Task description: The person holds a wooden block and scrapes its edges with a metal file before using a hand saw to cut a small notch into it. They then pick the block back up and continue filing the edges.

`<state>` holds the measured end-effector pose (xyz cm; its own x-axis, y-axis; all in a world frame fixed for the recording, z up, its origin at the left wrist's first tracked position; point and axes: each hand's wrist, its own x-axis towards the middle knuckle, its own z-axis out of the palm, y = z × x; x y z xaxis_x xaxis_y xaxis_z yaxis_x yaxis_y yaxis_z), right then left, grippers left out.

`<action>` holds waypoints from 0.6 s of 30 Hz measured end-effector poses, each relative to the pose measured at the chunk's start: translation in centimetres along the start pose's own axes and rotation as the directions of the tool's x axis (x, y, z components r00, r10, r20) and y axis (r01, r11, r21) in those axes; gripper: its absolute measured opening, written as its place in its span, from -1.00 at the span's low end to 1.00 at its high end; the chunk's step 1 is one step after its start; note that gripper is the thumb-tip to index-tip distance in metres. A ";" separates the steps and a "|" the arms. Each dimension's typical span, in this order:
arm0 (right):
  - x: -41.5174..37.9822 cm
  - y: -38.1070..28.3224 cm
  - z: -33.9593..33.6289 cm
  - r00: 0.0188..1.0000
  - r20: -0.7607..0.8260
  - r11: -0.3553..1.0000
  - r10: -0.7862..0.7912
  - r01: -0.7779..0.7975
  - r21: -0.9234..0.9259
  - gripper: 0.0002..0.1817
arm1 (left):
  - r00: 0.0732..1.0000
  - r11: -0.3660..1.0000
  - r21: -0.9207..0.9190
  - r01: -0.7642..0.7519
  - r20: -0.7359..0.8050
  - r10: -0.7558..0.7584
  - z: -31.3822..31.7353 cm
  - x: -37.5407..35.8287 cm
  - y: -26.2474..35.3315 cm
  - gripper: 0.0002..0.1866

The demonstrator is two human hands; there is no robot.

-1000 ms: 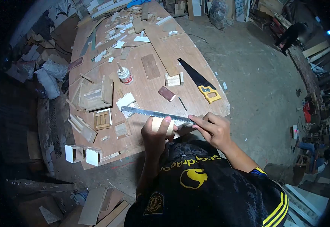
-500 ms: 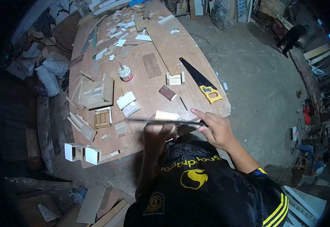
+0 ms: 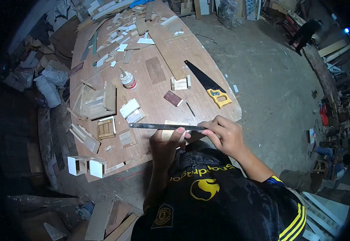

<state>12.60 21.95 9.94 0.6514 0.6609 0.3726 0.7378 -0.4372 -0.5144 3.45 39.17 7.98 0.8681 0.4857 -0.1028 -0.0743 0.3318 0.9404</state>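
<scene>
Pale wooden block [image 3: 167,135] in left hand [image 3: 162,148], near table edge [image 3: 147,156]; fingers closed round it. Right fingers [image 3: 212,129] pinch one end of the long metal blade [image 3: 149,126], which lies across the block. From my remote view I judge the block light and stiff, best gripped by its sides; the blade thin, springy, perhaps slick, best taken by its end. Half a second earlier: blade blurred, more block visible beyond it. Now sharp, less block showing.
</scene>
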 end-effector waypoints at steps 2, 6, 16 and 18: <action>-0.4 0.1 0.3 1.000 -0.014 1.000 0.011 -0.011 -0.001 -0.81 | 0.999 1.000 -0.007 0.007 -0.033 -0.008 0.1 0.1 -0.1 -0.84; -0.6 -0.5 0.3 0.998 -0.020 0.999 0.052 -0.052 -0.006 -0.82 | 0.985 0.963 0.209 -0.169 0.012 0.170 0.2 0.1 -0.5 -0.81; -1.0 -0.6 1.8 0.988 -0.128 0.996 0.090 -0.092 -0.007 -0.80 | 0.995 0.989 0.132 0.067 -0.082 -0.056 0.1 0.3 0.3 -0.73; -1.0 -0.7 2.2 0.984 -0.146 0.995 0.101 -0.103 -0.003 -0.81 | 0.991 0.980 0.185 0.068 -0.123 -0.045 0.2 0.3 0.3 -0.72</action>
<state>11.05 22.96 8.19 0.7414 0.5175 0.4272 0.6676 -0.5043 -0.5477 3.75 39.27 8.27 0.8034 0.5661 -0.1844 0.0771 0.2082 0.9750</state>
